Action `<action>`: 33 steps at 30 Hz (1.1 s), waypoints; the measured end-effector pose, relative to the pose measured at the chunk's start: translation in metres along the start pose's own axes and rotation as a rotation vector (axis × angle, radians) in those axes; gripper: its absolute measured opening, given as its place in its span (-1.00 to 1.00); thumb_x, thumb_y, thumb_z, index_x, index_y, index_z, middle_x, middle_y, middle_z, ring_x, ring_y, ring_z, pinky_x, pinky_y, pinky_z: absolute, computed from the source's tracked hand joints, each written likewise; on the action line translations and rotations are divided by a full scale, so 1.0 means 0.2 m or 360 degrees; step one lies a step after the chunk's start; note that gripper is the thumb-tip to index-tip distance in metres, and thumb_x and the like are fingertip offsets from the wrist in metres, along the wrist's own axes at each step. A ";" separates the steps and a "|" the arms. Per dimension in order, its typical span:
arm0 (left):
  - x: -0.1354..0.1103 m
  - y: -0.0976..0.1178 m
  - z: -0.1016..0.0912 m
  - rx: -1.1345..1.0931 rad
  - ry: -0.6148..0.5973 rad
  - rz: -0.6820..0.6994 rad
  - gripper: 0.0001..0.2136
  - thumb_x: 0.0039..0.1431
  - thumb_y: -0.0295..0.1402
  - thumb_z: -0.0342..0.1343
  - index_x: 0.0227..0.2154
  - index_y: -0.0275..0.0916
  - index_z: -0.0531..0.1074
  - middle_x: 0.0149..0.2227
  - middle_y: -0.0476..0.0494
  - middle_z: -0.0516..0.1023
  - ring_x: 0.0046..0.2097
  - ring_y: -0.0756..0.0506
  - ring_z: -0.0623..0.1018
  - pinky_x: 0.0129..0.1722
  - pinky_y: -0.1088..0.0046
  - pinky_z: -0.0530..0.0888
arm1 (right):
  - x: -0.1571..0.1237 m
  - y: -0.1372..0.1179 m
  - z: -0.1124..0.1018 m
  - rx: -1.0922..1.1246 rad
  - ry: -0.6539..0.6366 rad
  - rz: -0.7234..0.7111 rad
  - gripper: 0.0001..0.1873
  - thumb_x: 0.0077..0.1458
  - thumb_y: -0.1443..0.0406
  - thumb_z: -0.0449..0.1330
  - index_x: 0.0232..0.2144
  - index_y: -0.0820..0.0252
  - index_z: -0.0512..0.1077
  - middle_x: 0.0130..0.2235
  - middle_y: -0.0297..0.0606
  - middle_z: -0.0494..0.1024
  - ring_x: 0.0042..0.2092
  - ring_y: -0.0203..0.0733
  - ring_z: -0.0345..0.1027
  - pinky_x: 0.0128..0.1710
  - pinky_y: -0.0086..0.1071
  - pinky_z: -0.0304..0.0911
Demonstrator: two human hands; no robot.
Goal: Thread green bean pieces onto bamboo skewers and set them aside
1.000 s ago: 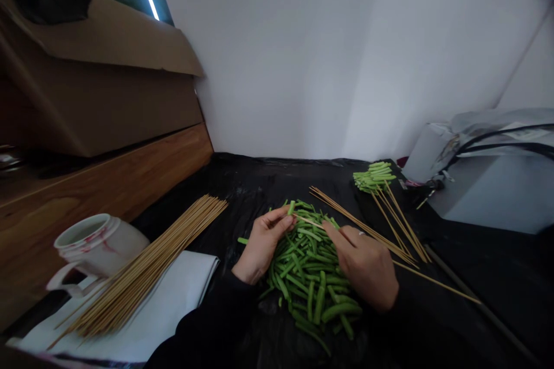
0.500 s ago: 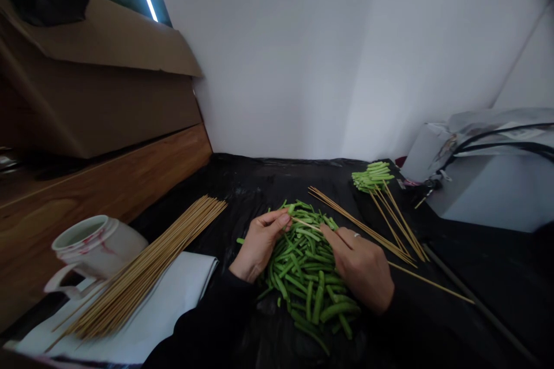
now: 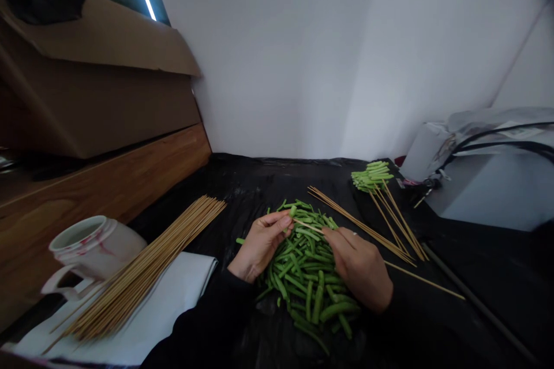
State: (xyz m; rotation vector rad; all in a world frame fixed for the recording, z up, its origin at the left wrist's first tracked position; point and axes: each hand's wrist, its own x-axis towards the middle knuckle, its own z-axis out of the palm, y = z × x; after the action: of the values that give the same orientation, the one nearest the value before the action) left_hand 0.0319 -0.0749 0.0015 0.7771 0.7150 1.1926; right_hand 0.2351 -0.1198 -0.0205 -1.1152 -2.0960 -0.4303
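Between the thumb and fingers of my left hand point(image 3: 265, 240) is a short piece of green bean point(image 3: 293, 211). My right hand point(image 3: 358, 263) is closed around a thin bamboo skewer point(image 3: 426, 279), whose tip end reaches left to the bean piece; its long tail sticks out to the right behind the hand. Whether the tip has gone into the bean I cannot tell. Under both hands spreads a heap of cut green beans point(image 3: 309, 268). At the back right lie skewers threaded with rows of bean pieces point(image 3: 373, 175), their bare sticks pointing toward me.
A thick bundle of skewers point(image 3: 151, 265) rests on folded white paper point(image 3: 190, 277) at left, beside a white mug point(image 3: 97, 248). Several loose skewers point(image 3: 355, 219) lie right of the heap. A cardboard box point(image 3: 108, 81) stands far left; a pale box with black cables point(image 3: 497, 184) stands right.
My right hand and its skewer have shifted slightly left, toward the bean piece. The bean piece stands a little more upright in my left fingers, which have barely moved.
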 end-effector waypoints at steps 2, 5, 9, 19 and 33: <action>0.00 0.00 0.00 -0.0019 -0.0011 -0.0013 -0.80 -0.15 -0.43 0.41 -0.38 -0.33 0.62 -0.43 -0.09 0.59 -0.39 0.05 0.48 -0.27 0.52 0.40 | 0.00 0.00 0.00 0.0052 -0.0069 0.0029 -0.67 0.23 0.47 -0.10 -0.10 0.27 0.40 -0.34 -0.21 0.51 -0.29 -0.22 0.42 -0.26 -0.39 0.28; 0.00 0.00 -0.01 -0.0028 -0.0042 -0.0018 -0.81 -0.12 -0.44 0.39 -0.37 -0.33 0.62 -0.43 -0.08 0.59 -0.39 0.07 0.48 -0.27 0.54 0.40 | 0.00 -0.01 0.01 0.0080 -0.0183 0.0063 -0.69 0.25 0.47 -0.12 -0.18 0.24 0.41 -0.35 -0.23 0.51 -0.31 -0.25 0.42 -0.28 -0.40 0.28; 0.00 0.00 -0.01 -0.0027 -0.0066 -0.0035 -0.83 -0.10 -0.45 0.38 -0.37 -0.34 0.62 -0.43 -0.08 0.59 -0.38 0.07 0.49 -0.27 0.56 0.40 | -0.01 -0.01 0.02 0.0033 -0.0129 0.0037 -0.70 0.25 0.47 -0.10 -0.14 0.26 0.41 -0.32 -0.20 0.53 -0.27 -0.22 0.44 -0.25 -0.38 0.29; 0.00 -0.02 -0.02 -0.0031 -0.0069 -0.0073 -0.80 -0.15 -0.45 0.41 -0.38 -0.35 0.62 -0.42 -0.10 0.59 -0.39 0.07 0.49 -0.27 0.53 0.41 | -0.01 -0.01 0.01 0.0091 -0.0067 0.0062 -0.72 0.25 0.45 -0.09 -0.15 0.25 0.41 -0.34 -0.22 0.50 -0.27 -0.22 0.42 -0.21 -0.37 0.27; -0.01 -0.01 -0.01 -0.0017 -0.0097 -0.0136 -0.75 -0.16 -0.46 0.41 -0.33 -0.36 0.62 -0.44 -0.10 0.60 -0.41 0.07 0.50 -0.29 0.55 0.42 | 0.00 -0.03 0.00 0.0205 -0.0067 0.0132 -0.77 0.26 0.44 -0.05 -0.31 0.20 0.39 -0.35 -0.24 0.51 -0.26 -0.23 0.43 -0.19 -0.38 0.24</action>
State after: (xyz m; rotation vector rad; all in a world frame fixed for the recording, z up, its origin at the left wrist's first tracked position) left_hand 0.0318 -0.0763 -0.0017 0.7641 0.6843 1.0904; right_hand 0.2302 -0.1226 -0.0200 -1.1393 -2.0738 -0.2310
